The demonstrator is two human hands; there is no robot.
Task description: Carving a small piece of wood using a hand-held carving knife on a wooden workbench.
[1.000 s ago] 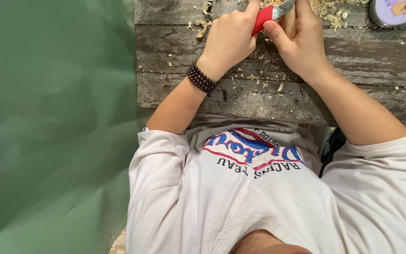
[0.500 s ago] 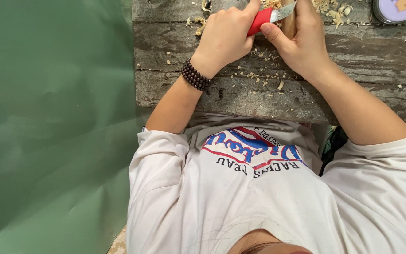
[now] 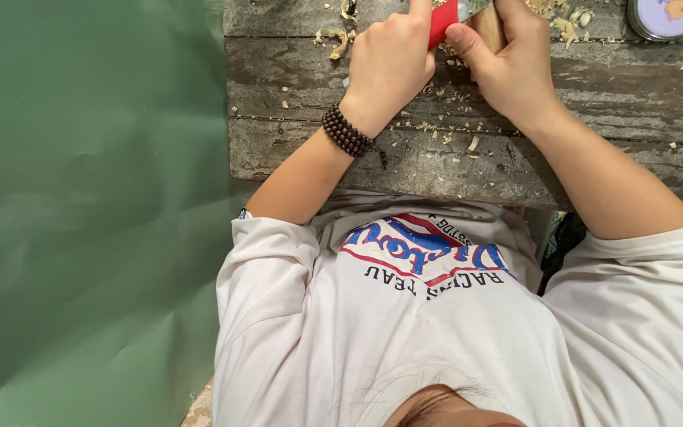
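The left hand is gripping a red-handled knife at the worktop's far edge, while the right hand is clasping a wooden piece beside the blade. Wood shavings are lying around both hands.

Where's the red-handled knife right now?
In the head view, the red-handled knife is at the top centre, gripped in the left hand, its blade against the wood piece held by the right hand.

I see a red knife handle, dark brown bead bracelet, weathered grey wooden table with pale shavings, green sheet, and what may be a lilac tin lid.
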